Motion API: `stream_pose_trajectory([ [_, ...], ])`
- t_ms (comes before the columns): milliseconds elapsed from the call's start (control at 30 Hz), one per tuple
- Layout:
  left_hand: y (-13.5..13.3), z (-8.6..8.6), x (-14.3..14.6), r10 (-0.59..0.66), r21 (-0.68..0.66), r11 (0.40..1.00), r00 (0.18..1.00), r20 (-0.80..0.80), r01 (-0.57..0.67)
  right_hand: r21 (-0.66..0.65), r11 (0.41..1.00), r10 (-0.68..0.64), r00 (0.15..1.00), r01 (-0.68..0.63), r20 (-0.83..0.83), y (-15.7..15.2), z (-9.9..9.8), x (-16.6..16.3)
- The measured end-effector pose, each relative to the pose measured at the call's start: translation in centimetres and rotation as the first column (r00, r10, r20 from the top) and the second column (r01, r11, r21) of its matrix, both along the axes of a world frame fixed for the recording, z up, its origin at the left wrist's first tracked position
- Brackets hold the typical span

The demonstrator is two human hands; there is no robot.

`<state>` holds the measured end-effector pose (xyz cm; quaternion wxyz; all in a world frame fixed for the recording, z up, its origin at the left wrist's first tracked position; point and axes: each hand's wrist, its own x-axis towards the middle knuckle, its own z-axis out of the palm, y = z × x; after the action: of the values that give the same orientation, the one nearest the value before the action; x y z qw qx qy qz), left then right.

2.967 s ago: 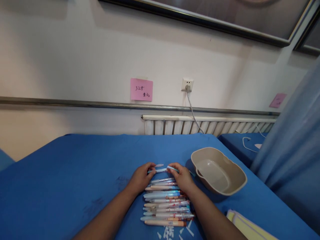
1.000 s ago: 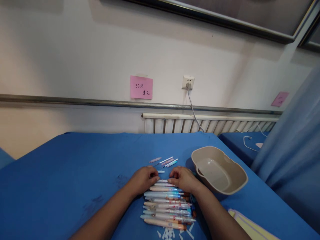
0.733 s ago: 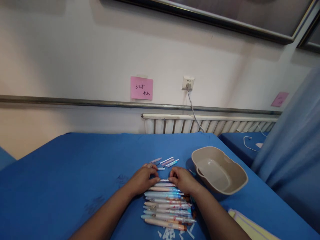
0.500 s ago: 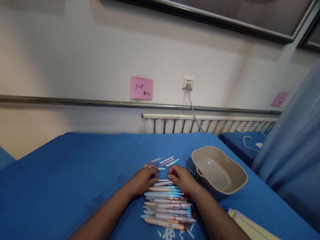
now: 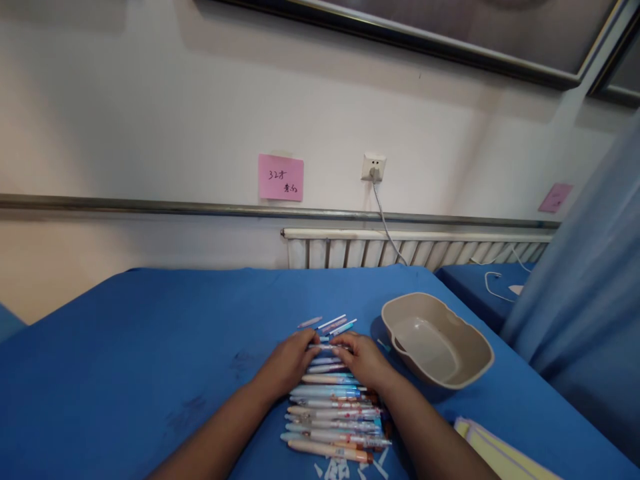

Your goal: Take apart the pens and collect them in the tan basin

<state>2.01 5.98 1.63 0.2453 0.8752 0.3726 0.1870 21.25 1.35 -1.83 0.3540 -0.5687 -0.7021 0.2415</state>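
A slim pale pen [image 5: 326, 347] lies crosswise between my two hands, just beyond a row of pens. My left hand [image 5: 289, 360] pinches its left end between thumb and fingers. At its right end, the fingers of my right hand [image 5: 364, 357] are closed on it. Below them, several pens [image 5: 330, 412] in white, pale blue and peach lie side by side in a stacked row. A few loose pens and thin sticks [image 5: 334, 325] rest just past my fingertips. Small white scraps [image 5: 336, 468] lie at the near end of the row.
A beige plastic basin [image 5: 435, 340] stands to the right on the blue-covered table [image 5: 125, 360]. Yellow folded material [image 5: 493, 453] lies at the near right. Behind the table are a radiator [image 5: 345, 250] and a plugged socket [image 5: 373, 167]. A blue curtain [image 5: 580, 280] hangs at the right.
My hands have come together around a pen at the far end of the row, the right hand moving slightly left. The row itself looks the same.
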Motion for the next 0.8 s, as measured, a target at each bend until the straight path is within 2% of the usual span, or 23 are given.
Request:
stream_pose_trajectory([
  [67, -0.01, 0.04, 0.16, -0.043, 0.005, 0.999, 0.996, 0.08, 0.043, 0.019, 1.0, 0.003, 1.0, -0.003, -0.006, 0.09, -0.02, 0.03],
  [167, 0.21, -0.11, 0.17, -0.031, 0.013, 0.999, 0.989, 0.145, 0.029, 0.045, 0.999, -0.02, 1.0, 0.02, 0.004, 0.15, 0.0, 0.16],
  [300, 0.52, -0.31, -0.01, 0.027, -0.049, 0.999, 0.99, 0.136, -0.021, 0.055, 0.998, -0.035, 0.999, 0.033, 0.027, 0.14, 0.18, 0.25],
  [533, 0.69, -0.33, 0.03, 0.005, -0.066, 0.998, 0.987, 0.159, 0.006, 0.055, 0.998, -0.029, 0.999, 0.027, 0.031, 0.16, 0.27, 0.19],
  [633, 0.7, -0.46, 0.18, 0.071, -0.175, 0.984, 0.982, 0.177, -0.04, 0.068, 0.997, -0.034, 0.999, 0.033, 0.018, 0.1, 0.4, 0.13],
  [733, 0.66, -0.44, 0.27, 0.177, -0.302, 0.944, 0.975, 0.132, -0.13, 0.083, 0.996, -0.046, 0.998, 0.043, 0.031, 0.0, 0.66, 0.05],
  [800, 0.65, -0.31, 0.26, 0.201, -0.335, 0.929, 0.975, 0.094, -0.159, 0.091, 0.995, -0.051, 0.998, 0.048, 0.036, -0.04, 0.77, 0.0],
])
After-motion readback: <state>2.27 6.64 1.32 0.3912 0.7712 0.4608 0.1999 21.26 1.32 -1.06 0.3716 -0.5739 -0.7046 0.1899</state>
